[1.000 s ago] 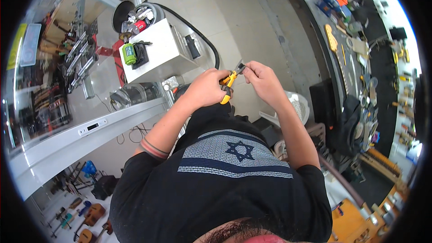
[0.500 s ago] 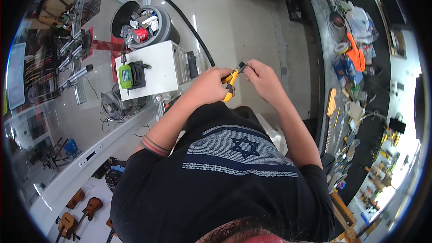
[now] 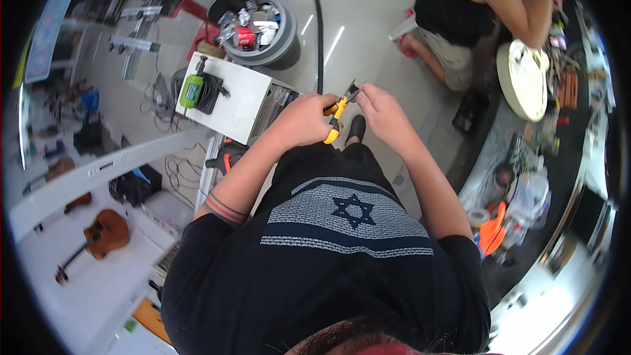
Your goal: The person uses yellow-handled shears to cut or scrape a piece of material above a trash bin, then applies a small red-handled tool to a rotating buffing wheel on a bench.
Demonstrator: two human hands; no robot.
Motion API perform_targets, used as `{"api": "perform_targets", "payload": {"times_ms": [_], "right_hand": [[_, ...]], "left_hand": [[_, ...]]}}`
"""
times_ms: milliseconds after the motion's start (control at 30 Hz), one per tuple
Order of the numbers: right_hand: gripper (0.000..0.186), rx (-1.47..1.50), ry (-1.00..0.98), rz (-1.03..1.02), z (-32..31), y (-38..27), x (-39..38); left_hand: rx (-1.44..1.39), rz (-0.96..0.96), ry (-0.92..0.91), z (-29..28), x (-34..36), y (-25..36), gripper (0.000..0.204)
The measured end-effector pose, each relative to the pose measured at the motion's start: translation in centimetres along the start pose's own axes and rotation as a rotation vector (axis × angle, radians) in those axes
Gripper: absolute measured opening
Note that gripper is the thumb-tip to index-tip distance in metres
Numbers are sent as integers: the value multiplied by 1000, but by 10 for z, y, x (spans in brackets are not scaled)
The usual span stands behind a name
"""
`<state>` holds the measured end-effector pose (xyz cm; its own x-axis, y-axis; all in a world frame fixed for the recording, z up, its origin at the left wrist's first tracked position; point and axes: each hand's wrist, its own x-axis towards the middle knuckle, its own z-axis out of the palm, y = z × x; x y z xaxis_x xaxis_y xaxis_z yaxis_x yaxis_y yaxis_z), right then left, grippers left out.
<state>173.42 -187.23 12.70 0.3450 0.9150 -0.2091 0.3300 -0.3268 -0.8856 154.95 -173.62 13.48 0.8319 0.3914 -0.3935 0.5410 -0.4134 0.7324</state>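
My left hand (image 3: 303, 118) grips yellow-and-black pliers (image 3: 336, 119), held upright in front of my body with the metal jaws pointing away from me. My right hand (image 3: 378, 108) is at the jaws, thumb and fingers pinched on a small dark object (image 3: 353, 93) too small to make out clearly. My shoe (image 3: 357, 130) shows below the hands.
A white cabinet (image 3: 243, 115) holds a green tool (image 3: 192, 90), beside a full grey bin (image 3: 284, 43) and a black hose (image 3: 319, 39). At right, another person (image 3: 444, 13) is by a cluttered workbench (image 3: 490, 158) with a cream guitar body (image 3: 518, 82). A guitar (image 3: 105, 233) lies lower left.
My view has swung as I turned, bringing the other person and cream guitar body further into view and shifting the bin rightward. Both hands keep the same hold at the pliers.
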Motion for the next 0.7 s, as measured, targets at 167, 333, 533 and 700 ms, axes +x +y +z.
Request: {"api": "perform_targets", "payload": {"times_ms": [167, 333, 533, 700], "right_hand": [[38, -57, -147, -133, -16, 3, 74], [44, -122, -457, 49, -26, -9, 156], [36, -190, -717, 169, 9, -9, 262], [34, -237, -710, 14, 59, -11, 337]], "left_hand": [[-62, -170, 169, -18, 11, -4, 53], [-280, -349, 261, -36, 18, -41, 52], [-447, -365, 343, -60, 54, -102, 50], [-444, -373, 341, -89, 106, -162, 47]]}}
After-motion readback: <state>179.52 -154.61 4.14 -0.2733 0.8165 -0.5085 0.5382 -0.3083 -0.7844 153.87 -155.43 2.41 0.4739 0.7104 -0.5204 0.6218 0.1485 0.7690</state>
